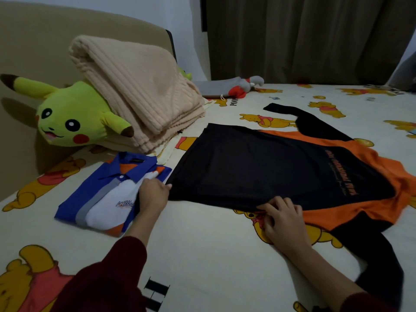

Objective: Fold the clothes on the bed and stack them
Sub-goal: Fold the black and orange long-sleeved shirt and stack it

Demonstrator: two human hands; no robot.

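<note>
A black and orange long-sleeved shirt (265,167) lies spread flat on the bed, its sleeves trailing out at the far side and at the near right. My left hand (153,194) grips the shirt's near left corner. My right hand (283,217) pinches the shirt's near edge, fingers curled over the cloth. A folded blue, white and grey polo shirt (105,192) lies just left of my left hand.
A folded beige ribbed blanket (139,91) leans on a yellow-green plush toy (74,115) against the headboard at the back left. A grey and red soft toy (245,85) lies at the far edge before dark curtains (304,37). The sheet (202,248) has a cartoon bear print.
</note>
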